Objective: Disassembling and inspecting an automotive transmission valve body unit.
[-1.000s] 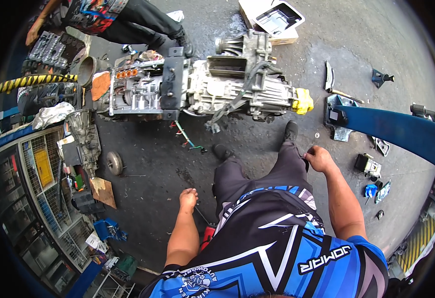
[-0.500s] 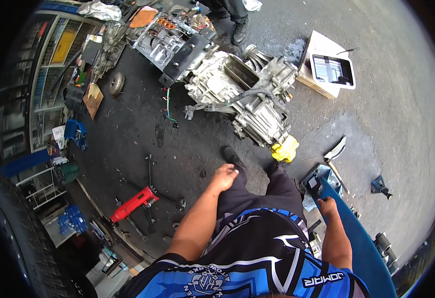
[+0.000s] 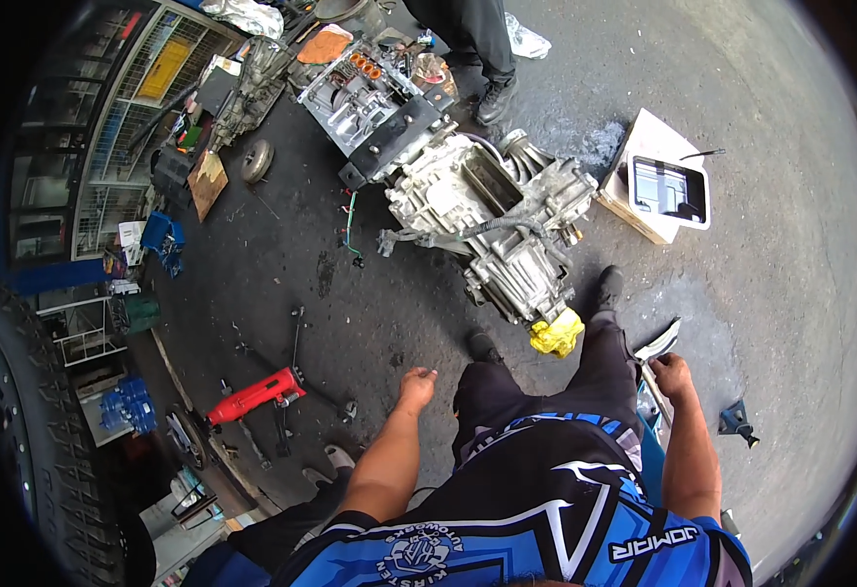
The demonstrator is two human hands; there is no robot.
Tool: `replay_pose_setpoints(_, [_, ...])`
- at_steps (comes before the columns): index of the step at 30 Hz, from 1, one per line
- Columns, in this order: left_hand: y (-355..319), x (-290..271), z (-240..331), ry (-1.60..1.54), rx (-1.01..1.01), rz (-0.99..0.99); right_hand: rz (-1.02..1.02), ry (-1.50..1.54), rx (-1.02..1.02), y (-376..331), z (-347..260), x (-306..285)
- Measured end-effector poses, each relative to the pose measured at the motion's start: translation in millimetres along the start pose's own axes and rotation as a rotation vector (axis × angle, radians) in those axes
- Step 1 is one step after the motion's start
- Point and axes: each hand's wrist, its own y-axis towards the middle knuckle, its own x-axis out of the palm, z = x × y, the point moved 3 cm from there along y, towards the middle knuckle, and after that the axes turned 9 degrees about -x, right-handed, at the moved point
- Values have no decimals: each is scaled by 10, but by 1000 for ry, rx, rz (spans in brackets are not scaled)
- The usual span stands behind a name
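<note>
Fingers [image 3: 427, 375] of our left hand [image 3: 415, 389] curl half-open, seemingly empty; whether our right hand [image 3: 673, 380] grips, we can't tell. Our shoes [image 3: 607, 287] now flank the transmission's [image 3: 438, 191] yellow wrapping [image 3: 557, 335], likely easing reach.

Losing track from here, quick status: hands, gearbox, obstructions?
Left hand looks empty; right hand, grip unclear. Gearbox untouched by either hand, yellow wrap on near end. Co-worker's boot close on far side.

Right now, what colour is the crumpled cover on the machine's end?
The cover is yellow, clearest in the head view.
</note>
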Motion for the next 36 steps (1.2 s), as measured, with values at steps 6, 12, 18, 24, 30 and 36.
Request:
replay_pose_setpoints(6, [-336, 668, 716, -385, -157, 19, -245, -178, 123, 1191, 628, -489])
replay_pose_setpoints(12, [-1001, 1386, 1400, -474, -126, -60, -334, -241, 47, 2138, 28, -1335])
replay_pose_setpoints(18, [-1543, 1279, 2106, -750, -103, 94, -380, -303, -82, 2712, -593, -1702])
replay_pose_setpoints(24, [-1681, 1447, 1721, -765, -237, 139, -365, -299, -444, 2977, -1204, -1646])
replay_pose_setpoints(30, [-1825, 2164, 1160, -502, -230, 137, -445, -141, -485, 3114, -1903, -1504])
replay_pose_setpoints(36, [-1917, 1663, 2117, -505, -391, -32, -499, -241, -546, 3751, -2229, -1261])
